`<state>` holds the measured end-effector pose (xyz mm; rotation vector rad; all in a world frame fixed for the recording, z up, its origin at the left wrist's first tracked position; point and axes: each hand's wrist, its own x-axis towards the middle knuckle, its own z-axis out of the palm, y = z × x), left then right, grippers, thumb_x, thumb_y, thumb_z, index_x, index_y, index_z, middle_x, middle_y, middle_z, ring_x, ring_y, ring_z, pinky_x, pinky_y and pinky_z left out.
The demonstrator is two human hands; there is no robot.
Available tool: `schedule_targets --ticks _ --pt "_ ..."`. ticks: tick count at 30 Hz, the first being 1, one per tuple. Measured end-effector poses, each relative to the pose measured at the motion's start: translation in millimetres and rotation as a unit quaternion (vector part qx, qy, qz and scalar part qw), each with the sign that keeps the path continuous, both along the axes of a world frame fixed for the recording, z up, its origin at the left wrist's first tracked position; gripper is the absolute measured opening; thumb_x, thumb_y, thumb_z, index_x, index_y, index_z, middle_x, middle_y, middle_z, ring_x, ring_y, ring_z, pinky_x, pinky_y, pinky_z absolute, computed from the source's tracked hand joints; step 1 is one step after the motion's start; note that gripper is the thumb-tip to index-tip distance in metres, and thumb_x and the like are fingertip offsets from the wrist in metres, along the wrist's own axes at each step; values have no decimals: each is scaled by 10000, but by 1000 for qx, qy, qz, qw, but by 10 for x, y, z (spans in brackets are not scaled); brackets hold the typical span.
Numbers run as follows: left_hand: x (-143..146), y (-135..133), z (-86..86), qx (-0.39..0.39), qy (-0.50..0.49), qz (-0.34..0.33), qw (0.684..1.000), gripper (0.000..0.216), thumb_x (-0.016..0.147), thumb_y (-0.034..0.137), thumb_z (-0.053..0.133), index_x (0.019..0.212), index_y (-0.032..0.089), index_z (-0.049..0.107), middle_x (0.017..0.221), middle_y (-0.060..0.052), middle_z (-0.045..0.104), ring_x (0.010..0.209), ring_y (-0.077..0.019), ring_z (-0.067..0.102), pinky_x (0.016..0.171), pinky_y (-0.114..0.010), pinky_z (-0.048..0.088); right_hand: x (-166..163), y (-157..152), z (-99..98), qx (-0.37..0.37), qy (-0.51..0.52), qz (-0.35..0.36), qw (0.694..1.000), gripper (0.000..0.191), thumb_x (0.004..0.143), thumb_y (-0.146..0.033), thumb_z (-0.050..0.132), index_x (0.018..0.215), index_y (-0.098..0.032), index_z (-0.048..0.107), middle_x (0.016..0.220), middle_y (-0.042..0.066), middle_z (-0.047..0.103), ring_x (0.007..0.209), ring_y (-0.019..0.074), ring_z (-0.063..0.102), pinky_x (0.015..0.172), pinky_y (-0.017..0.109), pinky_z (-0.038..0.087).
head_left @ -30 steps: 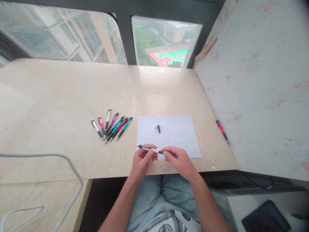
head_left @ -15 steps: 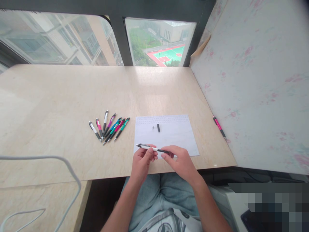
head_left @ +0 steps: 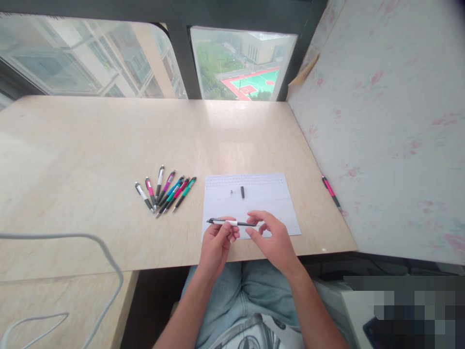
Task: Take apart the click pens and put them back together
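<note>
In the head view, the left hand [head_left: 218, 240] grasps a white-barrelled pen [head_left: 233, 223] between thumb and fingers, holding it nearly level just above the near part of a sheet of paper [head_left: 221, 203]. The pen's clip end points to the left, and a slim dark refill [head_left: 247, 224] sticks out of its other end toward the right. The right hand [head_left: 273, 237] is loosely curled about the tip of that refill, its thumb and fingertips parted; it grips nothing, though whether a finger brushes the tip is too small to tell. Beyond the hands, on the paper, lie a black tapered sleeve [head_left: 242, 192] and, just to its left, a tiny tip piece [head_left: 231, 192]. Rows of faint writing run along the far edge of the sheet, which lies flat on the pale tabletop [head_left: 109, 140]. To the left of the paper, a cluster of pens [head_left: 175, 192] in white, pink, purple, blue and green lies fanned out, some touching or overlapping. Well to the right, a single pink pen [head_left: 331, 192] lies alongside the flowered wall [head_left: 392, 145]. A grey cable [head_left: 105, 247] loops across the near left corner, and windows [head_left: 250, 72] line the far edge.
</note>
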<state>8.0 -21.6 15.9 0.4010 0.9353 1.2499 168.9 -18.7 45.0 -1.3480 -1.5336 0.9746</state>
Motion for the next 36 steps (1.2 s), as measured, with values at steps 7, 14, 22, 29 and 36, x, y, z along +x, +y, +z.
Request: schedule_targets --ticks 7,14,22,29,36 --pt "-12 18 -38 -5 -19 3 1000 248 777 320 774 903 111 727 704 -65 681 634 -106 596 586 -214 430 -15 48 35 -12 -32 -10 999 129 886 -271 582 863 -203 689 831 44 723 754 179 654 664 288 525" --pt "-50 29 -70 -3 -34 13 999 240 773 315 775 898 117 723 682 -48 662 620 -100 580 578 -212 424 20 57 64 30 -40 39 998 143 872 -225 575 978 -217 670 930 61 707 802 184 638 663 296 524" --pt "-82 38 -101 -1 -60 11 998 236 776 316 773 902 125 715 672 -47 656 617 -107 577 563 -217 406 56 457 -242 -1 -137 -28 990 292 853 -165 491 1102 -175 642 985 85 693 758 177 617 666 311 512" --pt "-75 40 -57 -2 -63 10 998 240 764 314 783 887 121 711 644 -33 631 617 -110 574 569 -223 412 -148 858 -366 39 -205 -40 977 305 829 -142 485 1072 -173 667 995 89 685 682 167 572 798 361 494" --pt "-72 38 -62 -7 -56 4 998 242 776 326 771 899 127 709 666 -43 648 621 -109 577 580 -226 419 -91 725 -247 -9 -80 -59 995 256 910 -325 494 971 -182 698 929 82 729 734 182 626 718 326 507"
